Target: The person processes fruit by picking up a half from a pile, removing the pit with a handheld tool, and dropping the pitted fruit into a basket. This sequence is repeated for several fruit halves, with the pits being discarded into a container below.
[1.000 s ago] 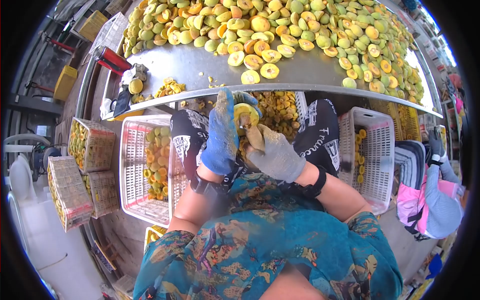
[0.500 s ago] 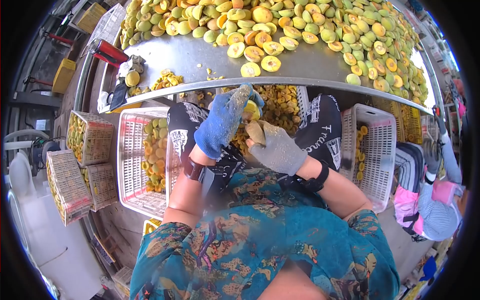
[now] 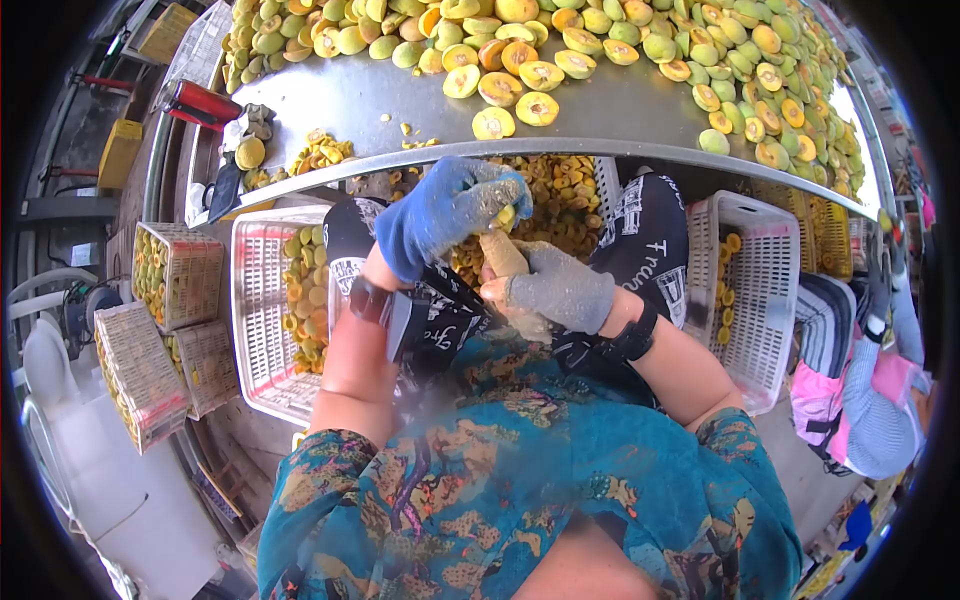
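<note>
My left hand [image 3: 450, 212], in a blue glove, is curled above my lap with its fingertips closed on a small yellow piece of fruit [image 3: 506, 217], mostly hidden by the fingers. Just below and to the right, my right hand [image 3: 562, 286] in a grey glove wraps round a tan, cloth-like tool handle [image 3: 503, 254]. The handle's upper end reaches up to the fruit; any blade there cannot be made out. Under both hands, between the knees, lies a crate of yellow fruit pieces [image 3: 555, 190].
A metal table [image 3: 380, 105] ahead carries many halved yellow-green fruits [image 3: 495, 88] and a red cylinder [image 3: 200, 104]. White crates stand at my left [image 3: 270, 385] and right [image 3: 765, 300]. Stacked crates [image 3: 140, 365] are farther left. A co-worker [image 3: 870, 410] sits at the far right.
My left hand has turned and moved slightly left, and the fruit is now more covered by its fingers. My right hand's tan handle shows more of its length. The view has shifted a little.
</note>
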{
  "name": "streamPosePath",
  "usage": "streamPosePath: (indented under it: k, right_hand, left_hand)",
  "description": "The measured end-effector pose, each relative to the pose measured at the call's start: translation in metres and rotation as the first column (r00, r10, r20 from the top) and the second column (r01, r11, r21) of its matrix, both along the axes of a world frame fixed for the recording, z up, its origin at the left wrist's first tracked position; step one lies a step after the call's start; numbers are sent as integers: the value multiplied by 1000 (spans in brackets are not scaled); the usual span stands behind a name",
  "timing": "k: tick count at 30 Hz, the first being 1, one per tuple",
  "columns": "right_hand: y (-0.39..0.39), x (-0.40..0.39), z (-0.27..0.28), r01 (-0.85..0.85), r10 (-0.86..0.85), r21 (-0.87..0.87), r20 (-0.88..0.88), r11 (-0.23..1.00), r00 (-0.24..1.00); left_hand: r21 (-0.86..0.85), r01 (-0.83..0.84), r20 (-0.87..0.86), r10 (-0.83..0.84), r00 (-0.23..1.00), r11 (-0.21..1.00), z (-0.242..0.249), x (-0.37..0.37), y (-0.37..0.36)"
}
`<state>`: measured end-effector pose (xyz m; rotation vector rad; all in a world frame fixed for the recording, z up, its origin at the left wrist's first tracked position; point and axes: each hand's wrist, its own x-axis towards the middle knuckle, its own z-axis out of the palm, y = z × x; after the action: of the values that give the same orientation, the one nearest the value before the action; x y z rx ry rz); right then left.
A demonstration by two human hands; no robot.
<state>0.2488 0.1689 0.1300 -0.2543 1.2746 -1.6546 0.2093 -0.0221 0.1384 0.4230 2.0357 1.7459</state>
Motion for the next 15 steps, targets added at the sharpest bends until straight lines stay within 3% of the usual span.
streamPosePath:
  k: [5,6,7,9,11,13,15]
  right_hand:
    - [0,-9,-7,37,-26,-164,64,986,998]
    - [-2,-10,-7,71,-50,-226,96,972,994]
    - [-4,-12,-12,75,-53,-227,101,971,993]
    - [-8,-19,-25,162,-145,-164,115,973,983]
    - [-2,-23,-24,139,-118,-191,113,972,986]
    - [2,-27,-20,74,-92,-184,-92,980,991]
    - [4,-25,-15,74,-90,-120,-135,990,987]
  left_hand:
    - [140,10,14,-12,1000,990,-8,-8,17]
    - [434,-181,118,143,983,883,-21,-6,29]
    - [657,-367,261,257,930,659,-25,-4,39]
    - [588,-451,300,337,892,671,-25,-6,43]
    - [522,-586,425,408,809,620,-29,-7,44]
    - [482,-616,461,418,783,623,-45,-10,33]
    - [614,-730,735,121,668,300,-47,-9,27]
